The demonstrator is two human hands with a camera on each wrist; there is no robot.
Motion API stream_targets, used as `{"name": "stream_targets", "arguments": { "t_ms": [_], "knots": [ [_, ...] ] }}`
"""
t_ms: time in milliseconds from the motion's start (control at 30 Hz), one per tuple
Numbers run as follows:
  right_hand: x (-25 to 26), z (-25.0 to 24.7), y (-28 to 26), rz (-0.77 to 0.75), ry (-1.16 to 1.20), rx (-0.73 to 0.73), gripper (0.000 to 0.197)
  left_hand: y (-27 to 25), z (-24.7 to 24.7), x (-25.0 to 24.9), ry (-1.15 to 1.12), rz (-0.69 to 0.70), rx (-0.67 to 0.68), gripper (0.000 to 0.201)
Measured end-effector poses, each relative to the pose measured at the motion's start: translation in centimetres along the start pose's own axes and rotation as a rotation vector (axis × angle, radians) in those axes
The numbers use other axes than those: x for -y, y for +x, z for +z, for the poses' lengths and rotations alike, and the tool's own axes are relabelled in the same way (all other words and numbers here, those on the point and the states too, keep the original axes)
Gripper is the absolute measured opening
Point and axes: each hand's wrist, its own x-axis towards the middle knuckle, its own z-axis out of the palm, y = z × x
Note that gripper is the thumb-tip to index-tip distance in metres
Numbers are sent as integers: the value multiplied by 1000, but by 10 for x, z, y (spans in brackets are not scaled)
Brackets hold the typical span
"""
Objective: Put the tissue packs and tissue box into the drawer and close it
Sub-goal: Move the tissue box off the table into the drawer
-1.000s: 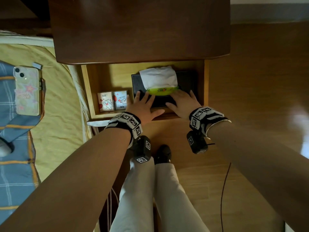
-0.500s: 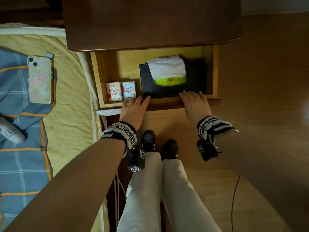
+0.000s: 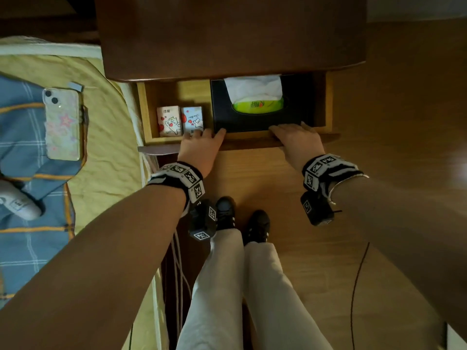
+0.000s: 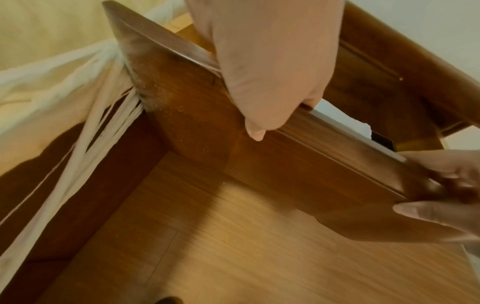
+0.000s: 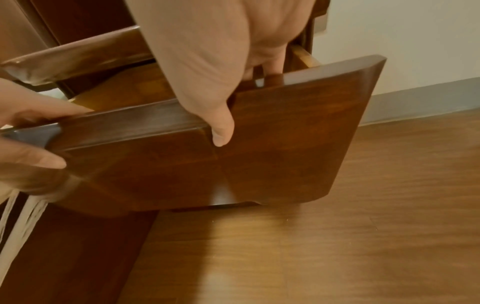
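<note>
The wooden drawer (image 3: 252,143) stands partly open under the nightstand top (image 3: 227,34). Inside at the left stand two small cartoon-printed tissue packs (image 3: 169,121) (image 3: 193,120). At the right lies the black tissue box (image 3: 257,120), its white tissue partly under the top. My left hand (image 3: 202,145) grips the drawer front near its left half. In the left wrist view its thumb (image 4: 255,131) presses the front panel (image 4: 285,164). My right hand (image 3: 298,140) grips the right half, fingers over the top edge and thumb (image 5: 221,133) on the panel (image 5: 272,160).
A bed with a yellow sheet (image 3: 106,173) and blue plaid blanket (image 3: 25,248) lies left, touching the nightstand; a phone (image 3: 63,122) and a white device (image 3: 17,203) rest on it. My legs and black shoes (image 3: 227,213) stand below the drawer. A thin cable (image 3: 353,286) crosses the wood floor.
Both hands left the tissue box and took hold of the drawer front. The drawer has slid inward, so the tissue now reaches under the nightstand top.
</note>
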Motion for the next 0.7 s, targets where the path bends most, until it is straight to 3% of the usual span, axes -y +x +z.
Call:
{"name": "stream_targets", "arguments": {
  "t_ms": [333,433,533,600,700],
  "knots": [
    [-8,-24,24,1,3,-6,53,20,-14,12,-39,13,-42,80],
    [1,-36,18,-46,-13,-48,53,11,-17,21,-4,98,-235,89],
    [12,-44,6,-147,-63,-206,80,-4,-23,26,83,134,-404,104],
    [13,-51,7,-144,-74,-322,100,-6,-30,32,137,64,-414,119],
    [8,-61,22,-66,-156,-328,124,1,-39,42,180,-55,-384,134]
  ]
}}
